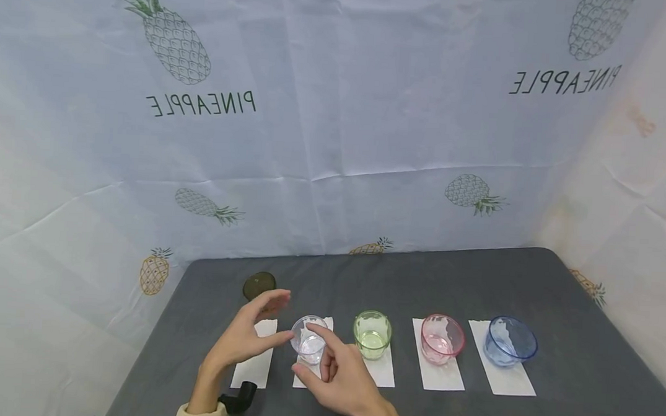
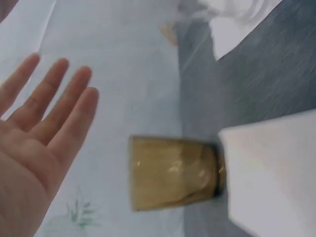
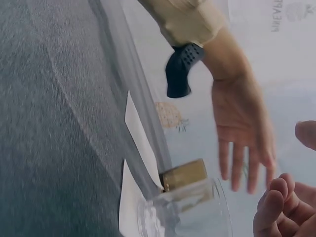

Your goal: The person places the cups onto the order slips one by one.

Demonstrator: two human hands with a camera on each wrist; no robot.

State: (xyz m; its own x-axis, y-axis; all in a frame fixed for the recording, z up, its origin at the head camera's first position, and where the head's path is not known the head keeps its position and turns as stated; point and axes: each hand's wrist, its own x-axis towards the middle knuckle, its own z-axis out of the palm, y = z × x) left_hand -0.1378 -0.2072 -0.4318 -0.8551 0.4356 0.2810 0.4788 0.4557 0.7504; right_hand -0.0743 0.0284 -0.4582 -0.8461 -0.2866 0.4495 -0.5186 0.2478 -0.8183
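Observation:
A clear cup [image 1: 311, 347] stands upright on a white paper strip [image 1: 297, 380]. Just beside it my left hand [image 1: 236, 340] hovers, fingers extended and thumb apart, holding nothing. My right hand [image 1: 345, 376] is raised in front of the cup, index finger and thumb spread, other fingers bent. In the right wrist view a gap shows between those fingers [image 3: 276, 197] and the cup [image 3: 224, 210]. Behind the left hand, past the leftmost strip [image 1: 253, 369], an amber cup [image 1: 258, 284] stands on the table, its lower part hidden; the left wrist view shows it whole [image 2: 173, 173].
To the right, a green cup [image 1: 372, 335], a pink cup [image 1: 441, 340] and a blue cup [image 1: 508, 343] each stand on a white strip. Dark grey cloth covers the table [image 1: 419, 280]. A pineapple-print curtain [image 1: 325, 139] hangs behind it.

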